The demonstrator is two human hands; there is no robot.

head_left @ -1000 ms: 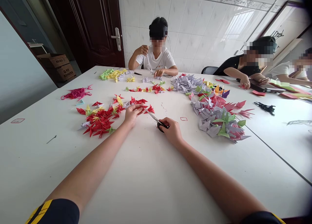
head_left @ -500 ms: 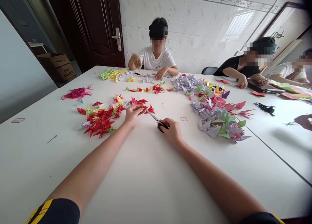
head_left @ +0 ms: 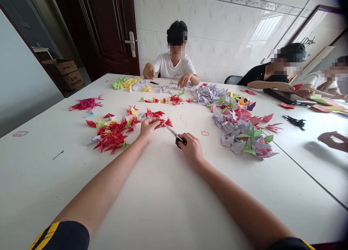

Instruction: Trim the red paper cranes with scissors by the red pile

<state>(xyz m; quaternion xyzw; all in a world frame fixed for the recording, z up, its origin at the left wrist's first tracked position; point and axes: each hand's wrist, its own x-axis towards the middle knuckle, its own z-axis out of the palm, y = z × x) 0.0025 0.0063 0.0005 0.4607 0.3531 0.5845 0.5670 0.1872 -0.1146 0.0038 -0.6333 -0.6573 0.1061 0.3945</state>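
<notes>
Since the earlier frame, the forearm of the co-worker in a black top (head_left: 268,84) has stretched out flatter along the far right of the table; the person's own hands sit almost where they were.

Head view: the left hand (head_left: 149,128) lies low, fingers extended and together, tips beside a small red paper crane (head_left: 168,122); whether they pinch anything, I cannot tell. The right hand (head_left: 191,147) is closed around the black-handled steel scissors (head_left: 174,136), blades shut, tips near the left fingertips. Both rest above the white counter (head_left: 168,195), a heap of red folded-paper cranes (head_left: 111,132) to the left. The crane looks very light and crisp, easily crushed; best pinched gently at the body, not the points.
</notes>
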